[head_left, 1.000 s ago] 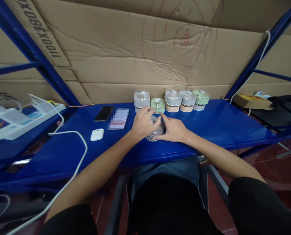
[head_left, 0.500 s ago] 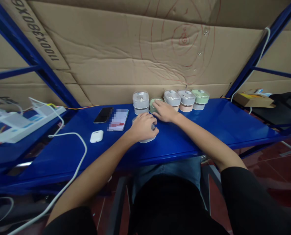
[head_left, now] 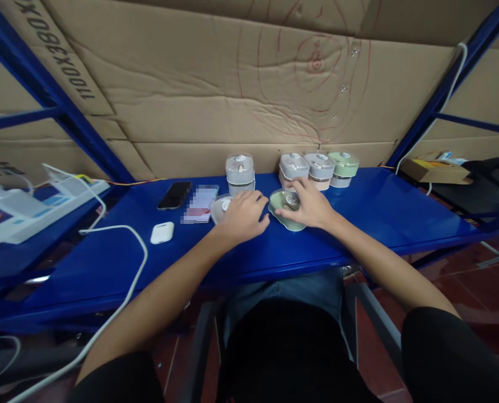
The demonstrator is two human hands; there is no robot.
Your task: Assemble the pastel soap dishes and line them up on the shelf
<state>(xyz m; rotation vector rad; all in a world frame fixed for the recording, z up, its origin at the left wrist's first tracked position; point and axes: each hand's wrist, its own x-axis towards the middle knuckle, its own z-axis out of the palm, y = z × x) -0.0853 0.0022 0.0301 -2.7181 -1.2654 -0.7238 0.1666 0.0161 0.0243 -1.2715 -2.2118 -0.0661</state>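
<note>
My right hand [head_left: 312, 206] grips a low green container [head_left: 281, 202] with a clear lid and a round label, thumb on its near side and fingers at the far side. The container sits on the blue table in front of me. Beside it, my left hand [head_left: 245, 217] has its fingers apart and curved. It partly covers a grey container [head_left: 218, 207] with a clear top, which shows past the hand's left edge; whether the palm touches it I cannot tell.
Behind my left hand is a grey container stack [head_left: 239, 170]. More stacks, including a green-topped one [head_left: 344, 165], line the cardboard wall. Left lie a dark phone [head_left: 174, 196], a lit phone [head_left: 202, 202], a white earbud case [head_left: 162, 233], a white cable [head_left: 142, 252] and a power strip [head_left: 60, 204].
My right hand has drawn the green container from the back row toward me and rightward. The grey container is now farther left, and my left hand's fingers are looser.
</note>
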